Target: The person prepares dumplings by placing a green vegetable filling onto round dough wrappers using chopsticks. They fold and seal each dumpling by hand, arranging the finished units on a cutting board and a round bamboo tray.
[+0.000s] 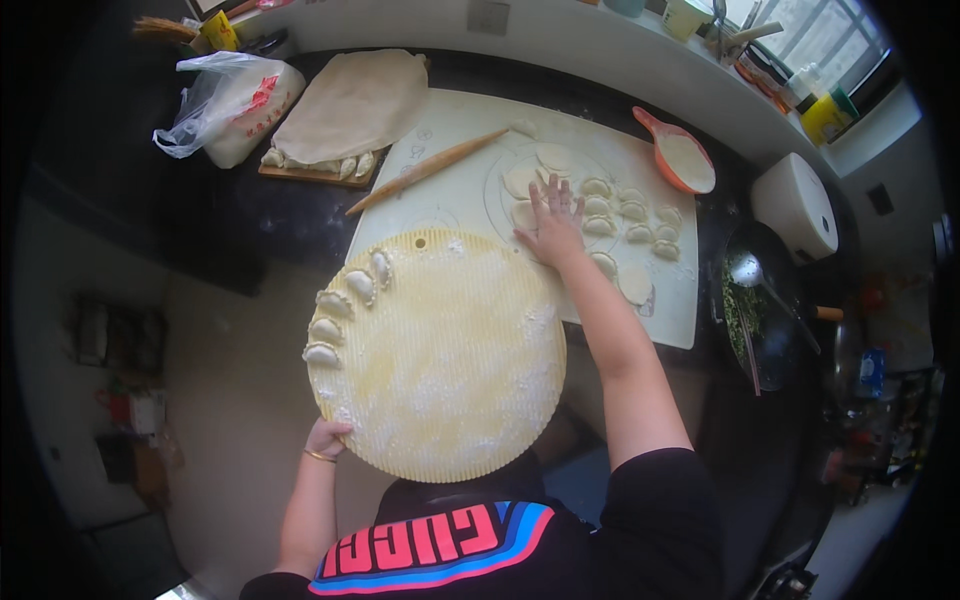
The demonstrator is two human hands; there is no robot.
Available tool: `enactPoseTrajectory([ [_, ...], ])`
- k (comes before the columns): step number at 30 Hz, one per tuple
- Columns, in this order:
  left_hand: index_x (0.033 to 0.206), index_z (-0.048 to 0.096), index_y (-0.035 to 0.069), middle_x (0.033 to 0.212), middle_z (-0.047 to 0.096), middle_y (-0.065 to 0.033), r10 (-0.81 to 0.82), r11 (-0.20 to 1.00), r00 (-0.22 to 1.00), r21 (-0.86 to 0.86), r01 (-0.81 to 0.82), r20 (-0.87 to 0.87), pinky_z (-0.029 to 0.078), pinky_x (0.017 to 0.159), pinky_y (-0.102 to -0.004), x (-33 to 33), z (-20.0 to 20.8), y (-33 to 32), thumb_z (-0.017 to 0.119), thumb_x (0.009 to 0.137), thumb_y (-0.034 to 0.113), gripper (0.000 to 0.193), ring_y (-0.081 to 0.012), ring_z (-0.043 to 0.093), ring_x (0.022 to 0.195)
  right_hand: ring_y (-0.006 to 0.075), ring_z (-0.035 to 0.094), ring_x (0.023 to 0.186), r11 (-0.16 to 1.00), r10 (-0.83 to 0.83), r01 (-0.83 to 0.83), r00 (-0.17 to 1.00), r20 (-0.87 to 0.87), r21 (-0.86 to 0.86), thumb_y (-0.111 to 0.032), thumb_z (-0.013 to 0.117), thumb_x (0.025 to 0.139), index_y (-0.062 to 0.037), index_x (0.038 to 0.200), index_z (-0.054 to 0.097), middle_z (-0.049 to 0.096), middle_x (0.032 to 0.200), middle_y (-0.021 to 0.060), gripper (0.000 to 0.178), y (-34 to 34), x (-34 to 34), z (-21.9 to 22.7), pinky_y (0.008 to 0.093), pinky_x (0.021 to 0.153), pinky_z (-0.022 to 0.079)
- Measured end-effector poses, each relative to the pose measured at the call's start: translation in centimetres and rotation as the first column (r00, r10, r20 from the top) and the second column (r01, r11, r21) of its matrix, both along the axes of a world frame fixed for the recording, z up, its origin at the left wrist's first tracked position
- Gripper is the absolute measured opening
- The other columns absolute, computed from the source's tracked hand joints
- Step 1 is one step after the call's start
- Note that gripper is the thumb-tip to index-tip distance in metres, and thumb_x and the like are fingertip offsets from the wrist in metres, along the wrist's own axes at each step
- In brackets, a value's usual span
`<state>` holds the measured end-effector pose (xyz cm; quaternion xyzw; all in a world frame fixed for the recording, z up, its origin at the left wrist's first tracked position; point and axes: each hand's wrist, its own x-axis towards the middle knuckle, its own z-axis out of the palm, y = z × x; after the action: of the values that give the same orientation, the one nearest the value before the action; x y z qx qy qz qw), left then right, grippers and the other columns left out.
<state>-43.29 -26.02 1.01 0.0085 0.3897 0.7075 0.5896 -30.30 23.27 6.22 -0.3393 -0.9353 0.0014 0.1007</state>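
Observation:
My left hand [328,437] grips the lower left rim of a large round yellow ribbed tray [450,370], its thumb on top. The tray is dusted with flour and overlaps the near edge of a pale pastry mat [400,200]. Several crimped dumplings [326,330] sit in a curve along the tray's left rim. Over the mat, my right hand [555,228] reaches out with its fingers spread, by some round dough wrappers [520,181]. Just right of its fingers, rows of folded dumplings [598,207] lie on the mat. A rolling pin [425,172] rests slantwise at the mat's left.
An orange scoop of flour [685,160] stands at the mat's far right. Farther right are a dark wok [765,340] with green filling, a ladle [750,272] and chopsticks, and a white canister [797,207]. At far left, a plastic bag [235,105] sits beside a cloth-covered board [350,105] of dumplings.

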Motion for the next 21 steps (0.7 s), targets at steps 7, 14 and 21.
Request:
enactPoseTrajectory([
  [7,0.13,0.038,0.001,0.124,0.051,-0.0118,0.088,0.996,0.996,-0.008,-0.088,-0.013,0.04,0.098,-0.0395,1.2,-0.9,0.6,0.068,0.058,-0.004,0.078,-0.0276,0.049,0.114,0.0309,0.008,0.137,0.998,-0.055,0.054,0.997,-0.056,-0.023,-0.051,0.051,0.081,-0.0166,0.14,0.026,0.011,0.147,0.0172,0.073,2.1,-7.4,-0.6,0.0638,0.102,0.002],
  [14,0.128,0.039,0.0,0.123,0.051,-0.0121,0.087,0.994,0.995,-0.056,-0.089,-0.044,0.039,0.098,-0.0385,1.3,2.0,4.1,0.069,0.057,-0.004,0.077,-0.0272,0.049,0.115,0.0282,0.01,0.137,0.965,-0.263,0.263,0.965,-0.001,-0.019,-0.047,0.045,0.087,-0.0155,0.141,0.024,0.013,0.148,0.0147,0.065,6.2,-11.3,0.1,0.0634,0.103,0.004],
  [21,0.128,0.039,-0.001,0.122,0.052,-0.0129,0.0,1.0,0.999,0.011,0.001,-0.033,0.041,0.096,-0.038,-1.2,1.7,8.6,0.066,0.059,-0.007,0.074,-0.0275,0.051,0.112,0.0351,0.042,0.114,0.976,-0.134,0.041,0.889,-0.438,-0.215,-0.028,0.058,0.081,-0.0019,0.119,0.049,0.048,0.119,0.021,0.047,6.6,3.5,2.2,0.042,0.096,0.033],
])
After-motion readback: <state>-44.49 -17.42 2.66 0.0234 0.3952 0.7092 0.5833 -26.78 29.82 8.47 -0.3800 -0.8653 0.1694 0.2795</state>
